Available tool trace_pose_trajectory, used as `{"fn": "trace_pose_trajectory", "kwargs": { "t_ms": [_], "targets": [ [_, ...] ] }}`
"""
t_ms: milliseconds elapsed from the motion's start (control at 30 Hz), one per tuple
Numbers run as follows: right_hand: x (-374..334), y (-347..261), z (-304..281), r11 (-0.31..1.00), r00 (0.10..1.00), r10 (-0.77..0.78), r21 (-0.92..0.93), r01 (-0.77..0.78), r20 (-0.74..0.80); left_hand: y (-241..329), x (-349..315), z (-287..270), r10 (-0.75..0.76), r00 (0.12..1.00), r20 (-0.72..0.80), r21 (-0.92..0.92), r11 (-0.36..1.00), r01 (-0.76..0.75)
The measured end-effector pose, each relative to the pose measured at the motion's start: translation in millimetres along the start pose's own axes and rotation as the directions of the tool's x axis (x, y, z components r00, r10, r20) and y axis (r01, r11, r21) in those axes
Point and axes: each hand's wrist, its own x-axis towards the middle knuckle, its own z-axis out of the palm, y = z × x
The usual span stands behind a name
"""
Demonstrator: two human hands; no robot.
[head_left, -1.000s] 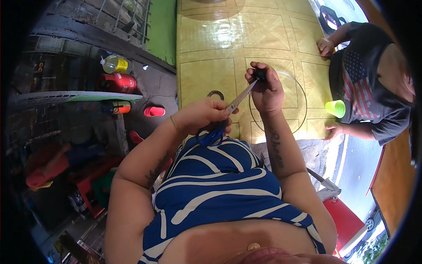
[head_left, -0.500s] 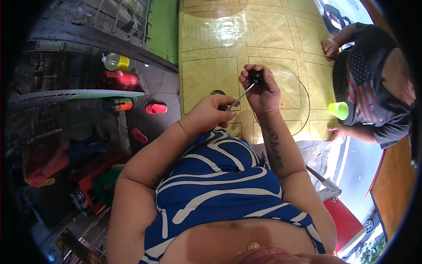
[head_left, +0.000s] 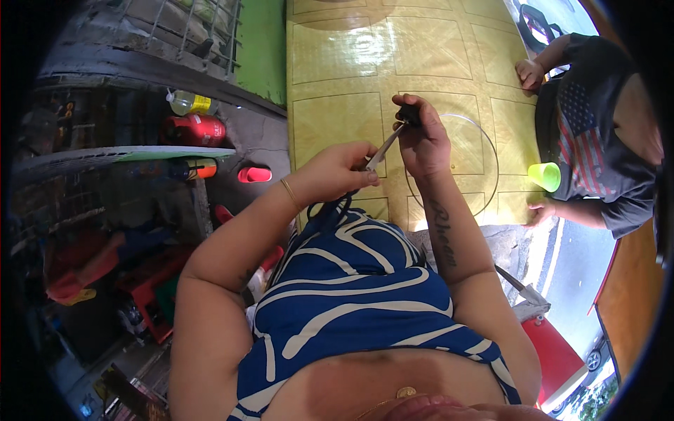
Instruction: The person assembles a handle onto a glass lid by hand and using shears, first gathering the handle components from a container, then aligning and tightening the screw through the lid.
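Note:
My left hand (head_left: 351,168) is closed around the blades of a pair of scissors (head_left: 383,151). Their dark blue looped handles (head_left: 324,213) hang below the wrist, and the blade tip meets a small black knob (head_left: 408,115). That knob is pinched in the raised fingers of my right hand (head_left: 427,140); its far side is hidden. Behind my right hand, a clear round lid with a thin metal rim (head_left: 498,163) lies on the yellow patterned table (head_left: 337,119). A small dark spot shows near the lid's middle.
A lime-green cup (head_left: 545,177) stands at the table's right edge, beside another person (head_left: 590,133) with both hands on or near the table. On the left are a red gas cylinder (head_left: 194,130), a plastic bottle (head_left: 191,102) and a red slipper (head_left: 254,174) on the floor.
The scissors have turned, so the flat of the blade shows and the handles hang into sight below my left wrist. My right fingers have shifted around the knob.

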Motion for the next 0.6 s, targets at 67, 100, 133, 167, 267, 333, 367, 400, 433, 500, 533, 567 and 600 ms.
{"fn": "trace_pose_trajectory", "kwargs": {
  "t_ms": [67, 100, 133, 167, 267, 333, 367, 400, 433, 500, 533, 567, 600],
  "targets": [
    [-0.9, 0.3, 2.4, 0.999, 0.999, 0.028, -0.043, -0.029, -0.036, 10.4, 0.3, -7.2, 0.040, 0.998, -0.052, 0.351, 0.936, -0.019],
    [-2.4, -0.5, 5.3, 0.995, 0.996, 0.051, -0.085, -0.057, -0.075, 16.1, 0.1, -11.0, 0.094, 0.992, -0.084, 0.660, 0.751, -0.015],
    [-4.4, -1.0, 7.1, 0.995, 0.996, 0.052, -0.084, -0.058, -0.073, 17.2, 1.0, -16.0, 0.094, 0.992, -0.087, 0.660, 0.751, -0.013],
    [-6.9, -1.6, 8.6, 0.988, 0.997, 0.072, -0.131, -0.076, -0.037, 18.2, 1.8, -21.4, 0.066, 0.991, -0.113, 0.753, 0.656, 0.042],
    [-15.2, -6.2, 8.4, 0.973, 0.991, 0.132, -0.191, -0.130, -0.006, 24.9, 2.4, -26.2, 0.032, 0.986, -0.166, 0.863, 0.489, 0.130],
    [-22.4, -8.8, 2.9, 0.963, 0.984, 0.177, -0.206, -0.175, -0.011, 23.6, 0.4, -25.5, 0.023, 0.981, -0.193, 0.887, 0.432, 0.164],
    [-25.9, -8.0, -1.9, 0.959, 0.977, 0.212, -0.191, -0.208, -0.001, 20.0, -1.5, -25.8, 0.079, 0.980, -0.183, 0.920, 0.365, 0.142],
    [-29.4, -7.9, -6.5, 0.954, 0.969, 0.245, -0.179, -0.240, 0.008, 17.6, -3.1, -25.5, 0.136, 0.977, -0.167, 0.948, 0.295, 0.121],
    [-33.7, -8.3, -9.7, 0.953, 0.969, 0.248, -0.180, -0.243, 0.005, 16.1, -5.5, -25.0, 0.133, 0.977, -0.166, 0.946, 0.300, 0.120],
    [-42.9, -8.8, -13.7, 0.941, 0.946, 0.324, -0.114, -0.320, 0.021, 15.6, -11.8, -23.3, 0.264, 0.963, -0.057, 0.977, 0.212, 0.000],
    [-46.5, -8.9, -14.2, 0.938, 0.943, 0.331, -0.116, -0.327, 0.019, 15.7, -13.6, -22.9, 0.261, 0.963, -0.062, 0.976, 0.219, 0.003],
    [-49.7, -9.2, -14.3, 0.932, 0.940, 0.342, -0.126, -0.339, 0.003, 16.0, -15.0, -22.7, 0.304, 0.952, -0.040, 0.979, 0.200, -0.023],
    [-52.2, -9.6, -14.3, 0.926, 0.936, 0.352, -0.139, -0.350, -0.013, 14.5, -15.7, -23.0, 0.347, 0.938, -0.019, 0.982, 0.182, -0.047]
  ]
}}
